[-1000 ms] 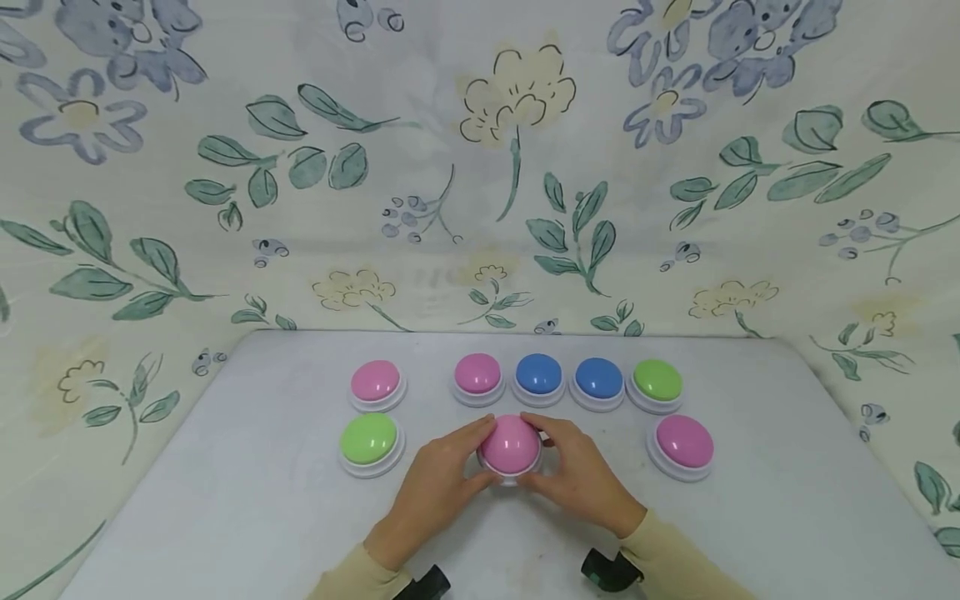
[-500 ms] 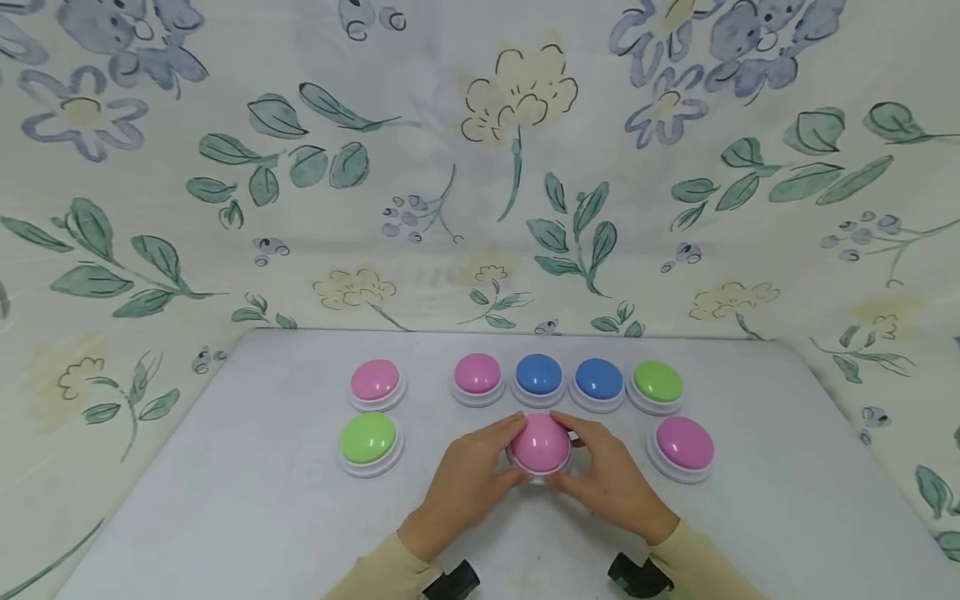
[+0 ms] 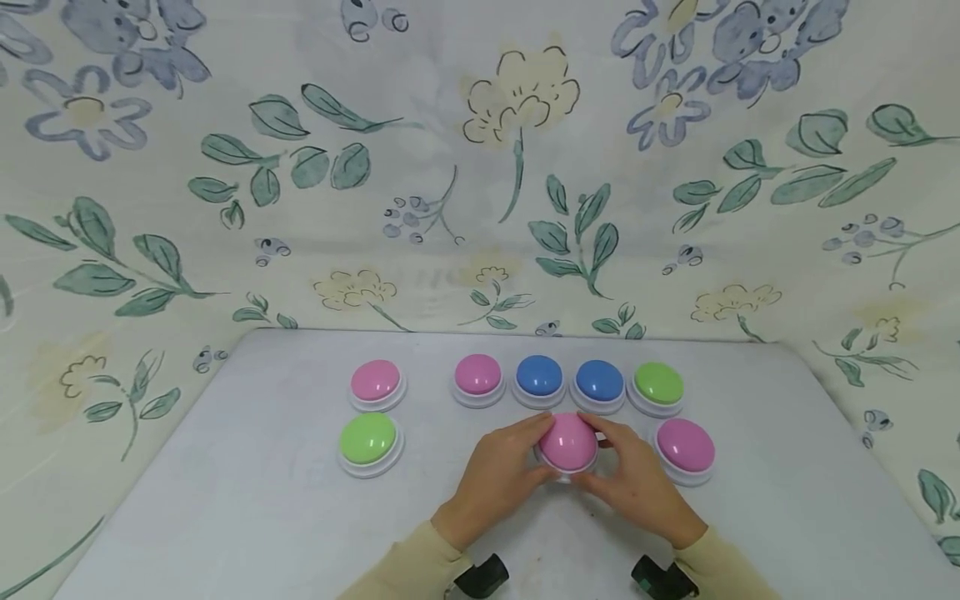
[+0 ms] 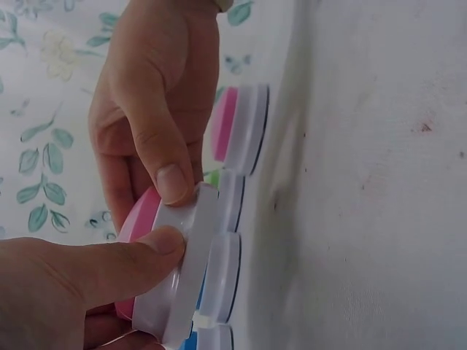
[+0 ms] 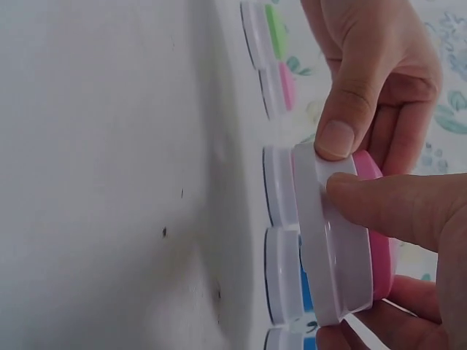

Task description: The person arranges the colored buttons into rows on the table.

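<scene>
Both hands hold a pink push button [image 3: 568, 442] with a white round base, one at each side. My left hand [image 3: 498, 475] grips its left side, thumb at the near edge and fingers at the far edge. Opposite it, my right hand [image 3: 637, 483] grips the right side the same way. In the left wrist view the white base [image 4: 171, 277] is lifted off the table and tilted, both thumbs pressing its rim. Some fingertips are hidden behind the button. Just beyond stand two blue buttons [image 3: 539, 375], and another pink button [image 3: 685, 444] is close to my right hand.
Along the back of the white table [image 3: 225, 517] the row also has a pink button [image 3: 477, 374] and a green button [image 3: 658, 383]. At left stand a pink button [image 3: 376, 381] and a green button [image 3: 367, 439]. Floral cloth [image 3: 420, 150] hangs behind.
Both hands have moved steadily to the right with the pink button between them, from below the row's pink button to below the two blue ones. The other buttons have not moved.
</scene>
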`<act>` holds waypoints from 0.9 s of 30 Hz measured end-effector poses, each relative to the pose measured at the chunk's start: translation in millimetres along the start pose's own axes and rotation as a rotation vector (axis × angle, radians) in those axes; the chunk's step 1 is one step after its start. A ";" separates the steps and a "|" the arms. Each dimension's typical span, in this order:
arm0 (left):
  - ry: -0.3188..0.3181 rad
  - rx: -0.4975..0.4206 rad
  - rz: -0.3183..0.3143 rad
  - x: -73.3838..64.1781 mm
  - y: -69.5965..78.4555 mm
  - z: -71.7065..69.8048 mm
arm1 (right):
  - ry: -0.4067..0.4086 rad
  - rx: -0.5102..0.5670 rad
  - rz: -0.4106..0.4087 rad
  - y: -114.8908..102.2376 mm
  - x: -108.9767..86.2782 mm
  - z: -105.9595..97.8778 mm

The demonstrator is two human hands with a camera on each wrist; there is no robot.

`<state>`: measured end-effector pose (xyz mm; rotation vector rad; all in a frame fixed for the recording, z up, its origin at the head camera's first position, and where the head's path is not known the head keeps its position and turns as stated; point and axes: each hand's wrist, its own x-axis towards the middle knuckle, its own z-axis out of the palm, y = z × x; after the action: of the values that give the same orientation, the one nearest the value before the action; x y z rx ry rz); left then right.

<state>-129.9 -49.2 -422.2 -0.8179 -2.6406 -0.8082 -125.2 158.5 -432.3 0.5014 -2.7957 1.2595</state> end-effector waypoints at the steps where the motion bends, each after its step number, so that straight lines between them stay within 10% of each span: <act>1: -0.007 0.005 -0.002 1.2 1.0 1.0 | 0.000 -0.003 0.002 1.0 -0.3 -1.0; 27: -0.021 0.026 0.000 21.7 19.6 36.4 | 0.067 -0.137 -0.030 17.3 -10.7 -18.4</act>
<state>-138.8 -5.1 -434.7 -0.8238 -2.6641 -0.7673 -122.1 185.7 -434.3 0.4819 -2.7830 1.0490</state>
